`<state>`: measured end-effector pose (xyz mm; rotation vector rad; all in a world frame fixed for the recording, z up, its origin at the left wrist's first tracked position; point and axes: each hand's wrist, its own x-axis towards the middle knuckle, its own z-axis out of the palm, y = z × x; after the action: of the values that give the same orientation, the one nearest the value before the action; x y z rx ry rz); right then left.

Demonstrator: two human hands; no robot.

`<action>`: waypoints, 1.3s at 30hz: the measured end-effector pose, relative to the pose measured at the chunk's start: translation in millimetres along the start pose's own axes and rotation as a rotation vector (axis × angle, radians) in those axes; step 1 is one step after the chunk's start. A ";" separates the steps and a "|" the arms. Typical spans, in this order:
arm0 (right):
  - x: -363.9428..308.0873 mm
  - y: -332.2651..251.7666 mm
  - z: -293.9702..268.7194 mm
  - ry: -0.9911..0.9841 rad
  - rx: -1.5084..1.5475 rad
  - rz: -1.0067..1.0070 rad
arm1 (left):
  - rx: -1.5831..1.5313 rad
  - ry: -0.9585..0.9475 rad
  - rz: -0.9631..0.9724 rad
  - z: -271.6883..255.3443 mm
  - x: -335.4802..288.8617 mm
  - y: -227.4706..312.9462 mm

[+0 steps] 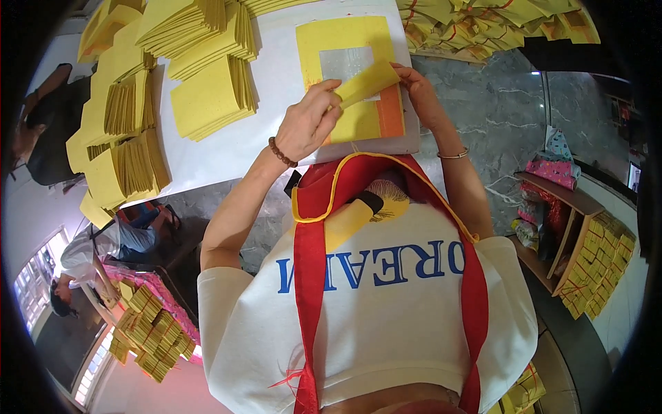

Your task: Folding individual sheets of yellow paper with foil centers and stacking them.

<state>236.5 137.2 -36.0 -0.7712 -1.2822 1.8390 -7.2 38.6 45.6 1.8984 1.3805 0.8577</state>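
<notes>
A yellow paper (369, 83), folded or rolled into a narrow band, is stretched at a slant between my two hands. My left hand (312, 119) grips its left end with the fingers curled. At the other end, the fingertips of my right hand (418, 95) pinch the paper's upper right corner. Beneath it a larger yellow sheet (314, 48) lies flat at the table's right edge, with a silver-grey square (338, 62) in its middle and an orange strip (391, 117) down its right side. The held paper covers part of that square.
On the white table (207, 155), fanned stacks of folded yellow paper (214, 100) stand to the left. Red-tied yellow bundles (469, 27) lie at the far right. A wooden shelf (562, 214) stands at right. Another person (93, 248) sits at lower left beside more yellow bundles (152, 331).
</notes>
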 end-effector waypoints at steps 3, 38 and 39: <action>-7.7 -11.4 13.2 0.030 -0.365 -0.029 | 0.043 -0.049 -0.092 -3.1 7.3 -2.0; -37.3 -36.8 55.2 0.227 -0.479 0.196 | -0.157 0.144 -0.378 15.8 -17.2 -19.4; -30.9 -35.3 54.2 0.262 -0.541 0.193 | -0.186 0.210 -0.437 18.6 -16.4 -20.7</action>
<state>217.5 92.0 16.3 -1.4165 -1.5890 1.4705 -7.7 25.9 15.9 1.3246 1.6919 0.9402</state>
